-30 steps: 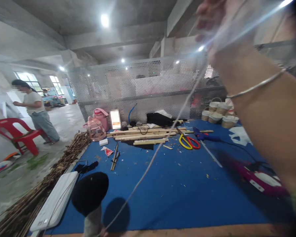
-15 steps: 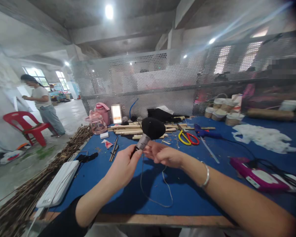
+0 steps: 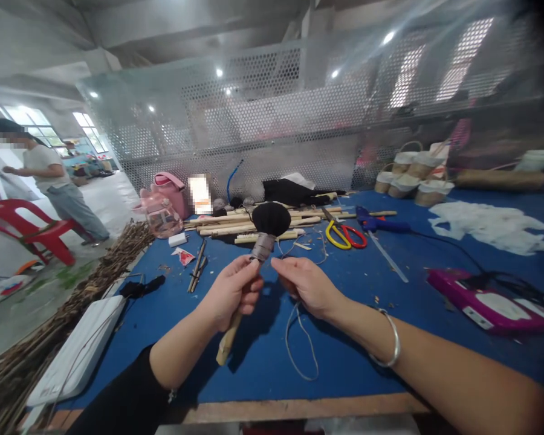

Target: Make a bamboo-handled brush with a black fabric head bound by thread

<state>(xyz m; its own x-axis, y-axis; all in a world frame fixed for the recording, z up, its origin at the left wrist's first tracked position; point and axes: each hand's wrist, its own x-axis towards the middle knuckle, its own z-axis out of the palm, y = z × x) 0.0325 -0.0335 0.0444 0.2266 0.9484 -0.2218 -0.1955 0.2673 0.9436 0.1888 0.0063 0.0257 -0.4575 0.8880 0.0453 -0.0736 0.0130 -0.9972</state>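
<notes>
My left hand (image 3: 233,293) is closed around a wooden stick (image 3: 229,341), whose lower end sticks out below my fingers. At its top is a rounded head (image 3: 272,219) covered in black cloth. Grey cord wrapping (image 3: 263,246) binds the neck just above my left hand. To the right of the wrapping, my right hand (image 3: 310,284) is closed in a pinch on the grey cord. A slack loop of this cord (image 3: 288,338) hangs below my right hand over the blue table (image 3: 358,362).
Behind lie wooden sticks (image 3: 226,229), scissors (image 3: 338,241) with yellow and red handles, and a blue glue gun (image 3: 381,223). A white power bank (image 3: 79,350) is at left, a magenta device (image 3: 476,302) at right. A person (image 3: 45,166) stands far left beside a red chair (image 3: 27,226).
My right hand has moved from the wrapping out to its right, fingers now pinched. The stick has turned so its lower end shows. The view has swung slightly to the right.
</notes>
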